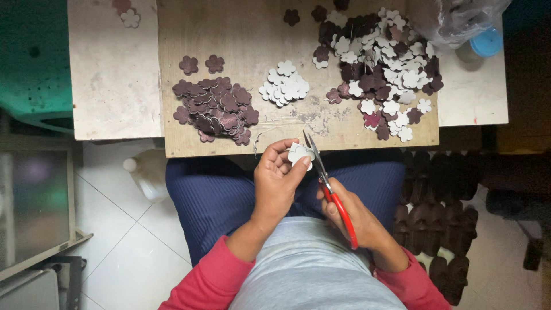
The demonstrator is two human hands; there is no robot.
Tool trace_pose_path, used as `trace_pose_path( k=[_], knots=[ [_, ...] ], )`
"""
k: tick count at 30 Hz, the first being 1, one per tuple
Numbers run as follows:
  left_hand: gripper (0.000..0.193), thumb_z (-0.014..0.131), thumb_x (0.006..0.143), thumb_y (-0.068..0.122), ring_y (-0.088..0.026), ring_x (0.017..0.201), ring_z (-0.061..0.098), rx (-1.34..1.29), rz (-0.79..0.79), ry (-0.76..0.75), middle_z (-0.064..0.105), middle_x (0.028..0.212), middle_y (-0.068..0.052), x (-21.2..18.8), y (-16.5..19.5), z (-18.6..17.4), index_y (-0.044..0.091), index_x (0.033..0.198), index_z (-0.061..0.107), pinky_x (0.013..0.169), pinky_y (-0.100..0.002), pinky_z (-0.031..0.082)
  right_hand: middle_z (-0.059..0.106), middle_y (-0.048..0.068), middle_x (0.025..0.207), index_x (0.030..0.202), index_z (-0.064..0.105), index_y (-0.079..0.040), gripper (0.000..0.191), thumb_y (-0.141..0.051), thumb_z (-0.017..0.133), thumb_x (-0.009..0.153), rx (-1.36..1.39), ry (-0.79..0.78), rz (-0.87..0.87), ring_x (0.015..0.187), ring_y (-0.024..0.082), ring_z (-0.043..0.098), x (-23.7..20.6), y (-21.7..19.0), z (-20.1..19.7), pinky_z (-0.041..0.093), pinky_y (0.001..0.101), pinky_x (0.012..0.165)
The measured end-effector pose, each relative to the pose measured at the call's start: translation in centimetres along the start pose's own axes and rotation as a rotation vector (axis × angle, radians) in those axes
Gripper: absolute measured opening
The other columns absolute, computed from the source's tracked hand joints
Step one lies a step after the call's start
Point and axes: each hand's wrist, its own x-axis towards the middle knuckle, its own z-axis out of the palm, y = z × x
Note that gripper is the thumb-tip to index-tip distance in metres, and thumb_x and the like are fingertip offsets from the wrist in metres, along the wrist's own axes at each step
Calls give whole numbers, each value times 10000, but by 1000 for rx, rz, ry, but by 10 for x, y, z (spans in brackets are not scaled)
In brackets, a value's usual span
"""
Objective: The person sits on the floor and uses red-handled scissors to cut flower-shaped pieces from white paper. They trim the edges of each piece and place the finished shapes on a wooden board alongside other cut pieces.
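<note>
White, flat and flower-shaped, the small cutout (298, 153) is pinched in the fingers of the left hand (278, 182), just below the edge of the rough wooden board (241, 40). Right hand (357, 217) grasps red-handled scissors (329, 183); their thin metal blades point up-left, touching the cutout.

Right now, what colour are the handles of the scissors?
Red, seen best in the head view: scissors in the right hand.
</note>
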Motion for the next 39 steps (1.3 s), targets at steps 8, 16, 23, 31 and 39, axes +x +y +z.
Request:
trace_pose_path(
  k=[8,16,23,31,39],
  knots=[
    [422,733,907,-40,-95,913,685,20,-33,-17,711,1053,-109,-3,2,-1,-40,1294,566,807,-224,574,495,28,781,1256,489,-28,664,-637,436,998,-40,-34,-57,648,129,484,4,-6,-3,541,316,646],
    [455,735,904,-37,-91,908,684,92,-16,-42,714,1047,-102,-1,9,-5,-37,1322,553,809,-220,570,523,42,729,1170,500,-18,579,-572,427,1018,-60,-31,-73,609,144,531,1,-5,-5,545,308,598],
    [480,745,902,-11,-81,882,669,124,-23,-45,715,1029,-94,-1,15,-7,-31,1339,547,777,-209,552,515,31,689,1120,507,-33,529,-549,440,1024,-71,-38,-104,585,146,504,-1,-4,-7,457,312,558],
    [486,739,911,-15,-84,885,670,133,3,-32,710,1008,-87,0,16,-11,-15,1352,537,792,-210,562,507,19,650,1053,512,-49,482,-528,473,1016,-80,-46,-31,559,131,483,-3,-4,-9,445,307,529],
    [480,714,939,-5,-91,903,673,54,50,30,691,1048,-91,1,11,-6,-12,1371,504,808,-220,566,491,9,634,1041,522,-63,527,-586,471,997,-119,-23,-33,533,114,467,-3,1,-7,420,294,507]
  ],
)
